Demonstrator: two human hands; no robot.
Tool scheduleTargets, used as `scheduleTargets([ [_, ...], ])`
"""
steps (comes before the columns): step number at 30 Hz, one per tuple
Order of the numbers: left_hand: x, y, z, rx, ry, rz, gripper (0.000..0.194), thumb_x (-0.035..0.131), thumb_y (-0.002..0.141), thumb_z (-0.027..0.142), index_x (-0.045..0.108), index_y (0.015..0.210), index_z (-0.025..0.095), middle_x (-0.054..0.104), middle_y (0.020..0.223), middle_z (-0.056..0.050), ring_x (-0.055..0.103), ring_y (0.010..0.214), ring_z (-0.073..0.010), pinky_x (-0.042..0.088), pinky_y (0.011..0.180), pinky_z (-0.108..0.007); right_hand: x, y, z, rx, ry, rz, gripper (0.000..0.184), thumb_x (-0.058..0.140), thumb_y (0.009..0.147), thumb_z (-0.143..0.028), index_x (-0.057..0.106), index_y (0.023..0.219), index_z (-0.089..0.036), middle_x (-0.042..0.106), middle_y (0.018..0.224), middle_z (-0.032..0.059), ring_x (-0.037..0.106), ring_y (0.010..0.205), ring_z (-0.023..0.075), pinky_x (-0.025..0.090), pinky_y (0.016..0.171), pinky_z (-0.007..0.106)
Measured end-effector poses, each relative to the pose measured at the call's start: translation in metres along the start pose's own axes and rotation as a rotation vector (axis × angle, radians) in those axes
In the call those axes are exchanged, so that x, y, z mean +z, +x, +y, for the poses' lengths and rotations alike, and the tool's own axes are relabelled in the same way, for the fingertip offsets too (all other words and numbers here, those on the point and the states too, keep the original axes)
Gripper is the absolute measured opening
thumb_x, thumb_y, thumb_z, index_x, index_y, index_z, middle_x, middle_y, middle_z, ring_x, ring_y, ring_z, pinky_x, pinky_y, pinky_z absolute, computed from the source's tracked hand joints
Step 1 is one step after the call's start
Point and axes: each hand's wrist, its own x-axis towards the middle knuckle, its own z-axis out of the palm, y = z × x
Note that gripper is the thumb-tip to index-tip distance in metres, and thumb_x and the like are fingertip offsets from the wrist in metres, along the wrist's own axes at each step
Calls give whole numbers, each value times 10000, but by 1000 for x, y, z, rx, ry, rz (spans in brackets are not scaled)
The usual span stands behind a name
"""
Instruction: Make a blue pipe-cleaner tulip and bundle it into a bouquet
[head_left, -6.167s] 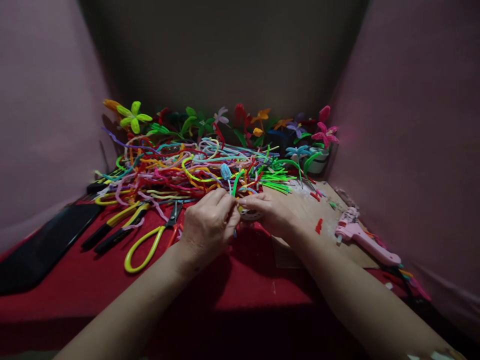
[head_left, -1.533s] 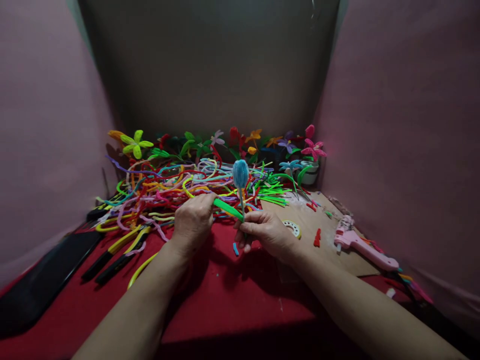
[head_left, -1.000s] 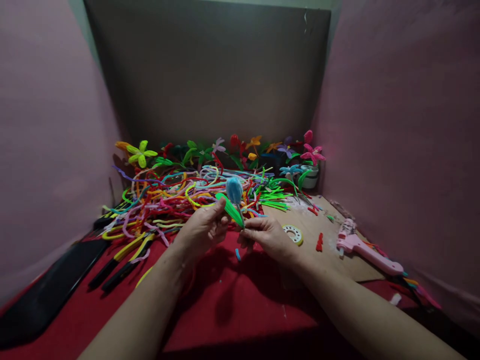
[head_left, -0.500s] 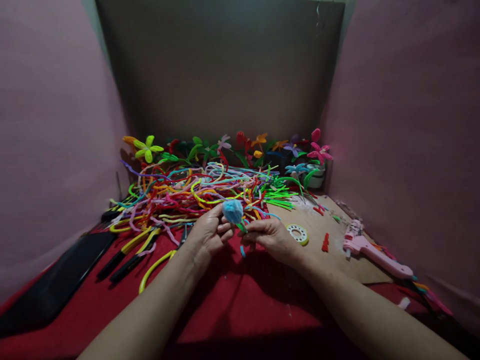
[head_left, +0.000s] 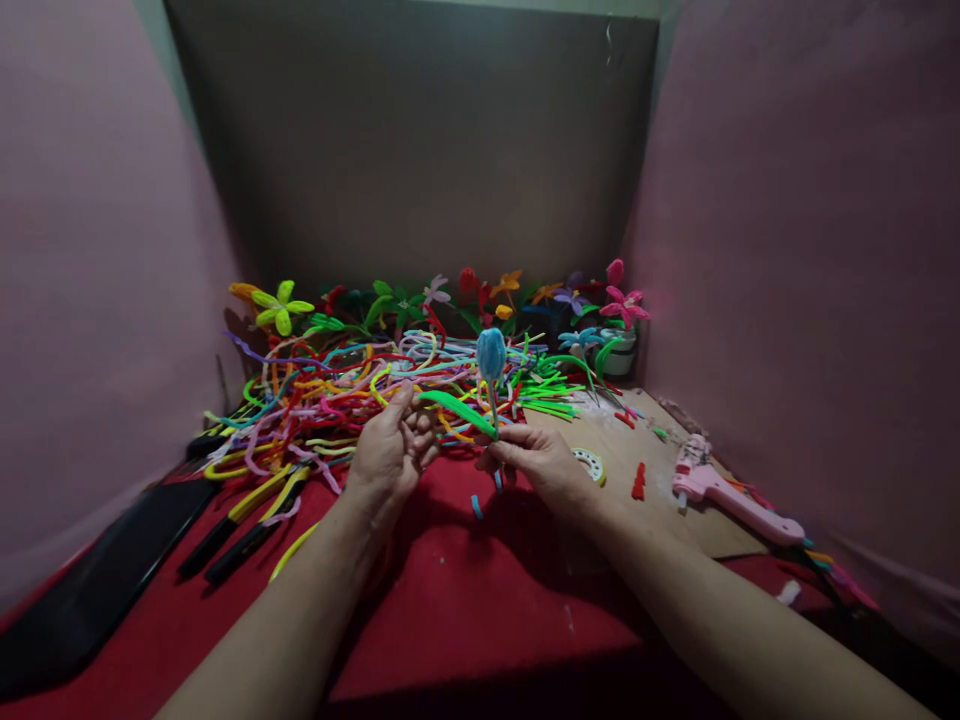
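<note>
My right hand point(head_left: 541, 463) pinches the stem of a pipe-cleaner flower, holding it upright over the red cloth. The flower has a light blue bud point(head_left: 491, 353) on top and a green leaf point(head_left: 457, 410) sticking out to the left. My left hand point(head_left: 390, 455) is just left of the leaf, fingers loosely curled and apart, its fingertips close to the leaf's tip. Behind both hands lies a big heap of coloured pipe cleaners point(head_left: 352, 385).
Finished pipe-cleaner flowers point(head_left: 480, 295) line the back wall. A tape roll point(head_left: 589, 463), red scraps and a pink glue gun point(head_left: 731, 495) lie on a cardboard sheet point(head_left: 675, 500) at right. Pliers and yellow-handled scissors point(head_left: 255, 510) lie at left, beside a black flat object point(head_left: 82, 590).
The flower was tipped toward me with both hands on it; now it stands upright in my right hand. My left hand has let go of the leaf and opened.
</note>
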Motion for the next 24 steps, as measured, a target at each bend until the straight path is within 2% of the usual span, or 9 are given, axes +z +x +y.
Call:
scheduleTargets([
  [3,-2,1,4,49,4,37,223,522,796,326,465,652,165,399,445,75,306,282,-39,226,281,-158,-1,1,2,0,13,0,230,600,720,-345,672,713,-127,631,641,27,489,518,77,366,480,204],
  [5,-4,1,7,-19,42,44,258,512,795,364,501,660,145,403,433,66,305,278,-36,221,275,-154,-1,1,1,2,20,11,235,605,712,-351,669,705,-126,620,624,21,483,507,76,367,479,206],
  [8,-5,1,8,-159,107,-20,363,534,756,467,563,684,113,435,430,43,317,279,-31,229,271,-146,0,2,0,12,31,28,238,638,673,-361,675,715,-130,599,588,5,482,501,77,367,485,208],
  [11,-1,-3,5,-228,158,-103,333,604,713,440,587,699,108,458,443,35,315,280,-15,215,271,-125,0,2,-1,25,44,-4,232,663,646,-356,687,716,-136,594,578,-1,474,507,78,368,499,211],
  [16,6,-9,-1,-193,258,-120,256,630,702,356,554,643,118,457,451,42,284,272,-1,182,260,-109,1,1,-1,27,-34,-53,212,649,673,-338,701,695,-134,603,581,10,448,518,80,352,521,221],
  [20,6,-11,-3,-165,334,-92,219,618,700,325,548,646,126,488,483,31,370,305,-31,239,256,-118,1,-1,1,19,-115,-70,173,636,690,-299,707,694,-141,605,594,8,447,534,88,343,540,231],
  [24,8,-12,-4,-171,314,-77,184,570,718,250,502,596,131,465,467,38,350,297,-31,240,248,-124,3,-2,0,29,-109,-67,105,660,659,-255,712,665,-164,620,617,1,472,566,109,375,590,255],
])
